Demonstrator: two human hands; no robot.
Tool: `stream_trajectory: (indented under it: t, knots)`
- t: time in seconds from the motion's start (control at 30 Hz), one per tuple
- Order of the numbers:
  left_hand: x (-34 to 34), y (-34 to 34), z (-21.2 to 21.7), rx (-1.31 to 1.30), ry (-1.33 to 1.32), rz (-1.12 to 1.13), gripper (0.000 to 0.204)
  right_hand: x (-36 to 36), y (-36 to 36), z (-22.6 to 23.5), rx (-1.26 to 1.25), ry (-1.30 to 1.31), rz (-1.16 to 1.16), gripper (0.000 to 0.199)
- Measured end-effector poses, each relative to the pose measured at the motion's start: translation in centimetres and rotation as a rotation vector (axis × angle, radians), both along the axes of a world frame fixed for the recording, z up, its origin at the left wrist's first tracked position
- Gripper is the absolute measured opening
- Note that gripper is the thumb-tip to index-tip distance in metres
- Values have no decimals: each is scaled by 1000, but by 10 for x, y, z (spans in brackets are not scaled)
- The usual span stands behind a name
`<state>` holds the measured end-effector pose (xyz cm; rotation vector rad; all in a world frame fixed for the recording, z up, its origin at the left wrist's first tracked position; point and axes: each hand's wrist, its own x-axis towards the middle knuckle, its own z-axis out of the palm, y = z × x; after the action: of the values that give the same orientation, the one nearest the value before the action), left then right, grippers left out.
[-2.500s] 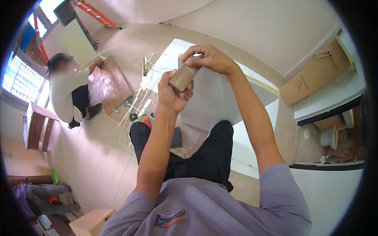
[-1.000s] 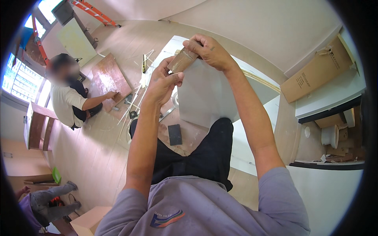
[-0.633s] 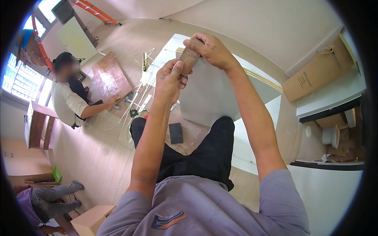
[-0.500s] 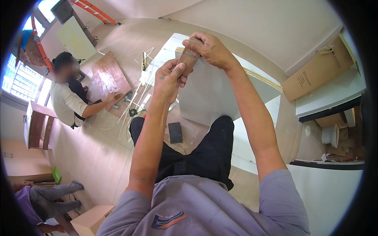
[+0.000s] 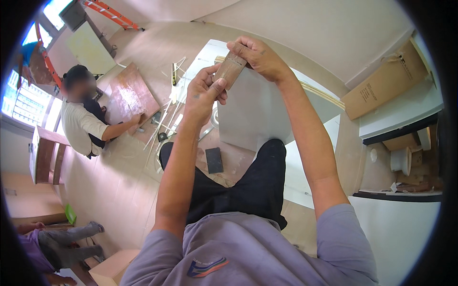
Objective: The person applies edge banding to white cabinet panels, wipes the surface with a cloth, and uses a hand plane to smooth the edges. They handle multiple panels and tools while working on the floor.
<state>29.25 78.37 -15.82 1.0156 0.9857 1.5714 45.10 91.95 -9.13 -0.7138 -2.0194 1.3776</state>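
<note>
Out in front of me, above the stacked panels, both hands grip a small brown rectangular block, worn pale on its broad face. My left hand pinches its lower end, thumb laid on the face. The upper end is held by my right hand, its fingers curled over the edge. Beneath them lies a grey panel with pale layered edging strips along its far side. A dark rectangular block rests on the floor between my knees.
Thin white strips and a yellow-black utility knife lie left of the panels. A co-worker touches a reddish-brown board. Another person is at lower left. A cardboard box sits at right; an orange ladder stands far left.
The brown block has tilted in my hands, so its broad pale face shows more. My left hand has shifted slightly down and left along it. The co-worker's hand stays at the board.
</note>
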Motion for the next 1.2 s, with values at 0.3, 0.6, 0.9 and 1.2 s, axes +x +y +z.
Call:
stream_trajectory:
  t: [0.3, 0.6, 0.9, 1.2]
  knots:
    - [27, 8, 14, -60, -18, 269, 19, -2, -1, 2, -42, 34, -59, 45]
    - [25, 41, 16, -31, -37, 497, 27, -5, -14, 10, -135, 81, -158, 48]
    - [37, 41, 47, -13, -413, 397, 47, -9, 0, 1, -97, 234, -193, 65]
    - [-3, 60, 59, 209, -141, 489, 35, -7, -10, 9, 33, 71, 24, 79]
